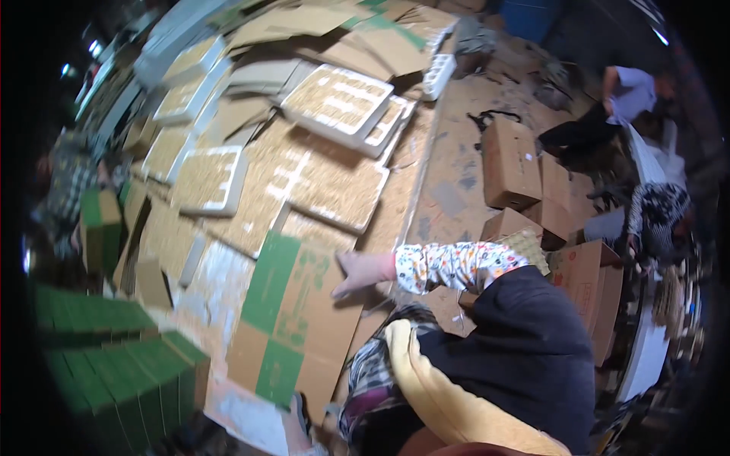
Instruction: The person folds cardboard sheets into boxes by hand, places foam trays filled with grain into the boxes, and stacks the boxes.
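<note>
The right hand (363, 273), grip wide, overlaps brown-and-green cardboard (298, 323) — for the left hand (296, 427), I cannot tell.

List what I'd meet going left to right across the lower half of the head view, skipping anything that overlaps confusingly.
Green cartons → flat green-and-brown cardboard → floral-print right sleeve → large brown carton.

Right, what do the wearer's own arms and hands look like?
The right hand emerges from a pink-edged white sleeve with a small multicoloured print; dark cloth covers the arm higher up. Too little of the left hand shows at the lower edge to describe its sleeve.
</note>
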Demonstrator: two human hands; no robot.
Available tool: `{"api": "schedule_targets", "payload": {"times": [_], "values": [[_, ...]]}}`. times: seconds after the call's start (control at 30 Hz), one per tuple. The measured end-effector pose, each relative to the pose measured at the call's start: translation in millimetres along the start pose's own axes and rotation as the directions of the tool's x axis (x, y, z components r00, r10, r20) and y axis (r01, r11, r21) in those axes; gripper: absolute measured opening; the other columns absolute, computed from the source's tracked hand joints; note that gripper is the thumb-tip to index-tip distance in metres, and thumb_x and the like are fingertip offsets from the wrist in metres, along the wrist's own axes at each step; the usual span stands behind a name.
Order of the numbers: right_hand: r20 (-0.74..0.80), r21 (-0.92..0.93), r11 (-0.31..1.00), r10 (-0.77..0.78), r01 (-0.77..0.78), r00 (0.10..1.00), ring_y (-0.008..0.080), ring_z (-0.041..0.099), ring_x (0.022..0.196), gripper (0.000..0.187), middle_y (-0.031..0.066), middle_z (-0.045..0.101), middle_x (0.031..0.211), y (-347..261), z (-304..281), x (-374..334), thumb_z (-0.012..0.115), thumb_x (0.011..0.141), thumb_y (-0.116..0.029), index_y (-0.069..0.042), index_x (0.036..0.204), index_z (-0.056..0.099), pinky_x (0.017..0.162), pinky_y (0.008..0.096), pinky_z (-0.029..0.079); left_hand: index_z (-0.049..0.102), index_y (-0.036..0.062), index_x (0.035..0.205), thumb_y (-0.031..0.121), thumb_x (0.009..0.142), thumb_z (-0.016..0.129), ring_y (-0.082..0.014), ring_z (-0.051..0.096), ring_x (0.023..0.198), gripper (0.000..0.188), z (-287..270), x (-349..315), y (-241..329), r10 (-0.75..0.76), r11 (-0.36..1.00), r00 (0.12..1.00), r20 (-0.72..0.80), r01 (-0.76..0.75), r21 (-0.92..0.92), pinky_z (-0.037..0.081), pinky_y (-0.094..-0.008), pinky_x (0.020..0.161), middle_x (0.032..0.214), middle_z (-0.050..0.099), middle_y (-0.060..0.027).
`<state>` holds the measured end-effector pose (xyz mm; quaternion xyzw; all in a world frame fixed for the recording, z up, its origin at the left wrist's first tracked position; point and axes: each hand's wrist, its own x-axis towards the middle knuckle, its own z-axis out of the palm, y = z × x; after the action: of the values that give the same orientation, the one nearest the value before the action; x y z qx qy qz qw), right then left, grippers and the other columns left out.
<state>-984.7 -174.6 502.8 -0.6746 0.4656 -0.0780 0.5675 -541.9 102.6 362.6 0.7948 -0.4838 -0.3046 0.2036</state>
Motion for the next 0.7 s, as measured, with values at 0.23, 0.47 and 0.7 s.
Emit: {"api": "schedule_targets", "payload": {"times": [0.23,0.47,0.7], "values": [[-0.838,0.289,0.753,-0.1,0.591,0.537,0.0213,0.054,0.101,0.075,0.0157,0.057,0.106,-48.8,-83.1,-17.5,0.081,0.069,-0.046,0.004,0.115,0.047,0.087,0.0322,0.046,0.058,-0.0014,0.113,0.032,0.094,0.051,-0.0151,0.059,0.087,0.038,-171.7,-0.6,279.0,0.212,0.962,0.953,0.215,-0.165,-0.217,0.047,-0.028,0.074,0.099,0.063,-0.0064],[-0.715,-0.038,0.859,-0.38,0.51,0.587,0.0383,0.051,0.114,0.081,0.0274,0.053,0.119,-127.9,-65.8,34.6,0.076,0.07,-0.046,0.006,0.123,0.044,0.099,0.0425,0.04,0.063,0.0022,0.077,0.037,0.093,0.051,-0.0193,0.058,0.055,0.04,-191.1,97.9,293.3,0.042,0.998,0.995,-0.09,-0.046,-0.038,0.045,-0.0358,0.051,0.066,0.06,-0.0068],[-0.453,-0.198,0.882,-0.469,0.427,0.759,0.0424,0.038,0.129,0.114,0.0305,0.039,0.137,-98.8,-27.2,96.5,0.074,0.062,-0.066,0.005,0.139,0.028,0.111,0.0412,0.027,0.055,-0.0005,0.117,0.045,0.089,0.055,-0.0284,0.057,0.108,0.054,-106.1,41.5,346.0,0.426,0.855,0.643,0.637,-0.516,-0.051,0.044,-0.0377,0.092,0.112,0.058,-0.0217]]}}
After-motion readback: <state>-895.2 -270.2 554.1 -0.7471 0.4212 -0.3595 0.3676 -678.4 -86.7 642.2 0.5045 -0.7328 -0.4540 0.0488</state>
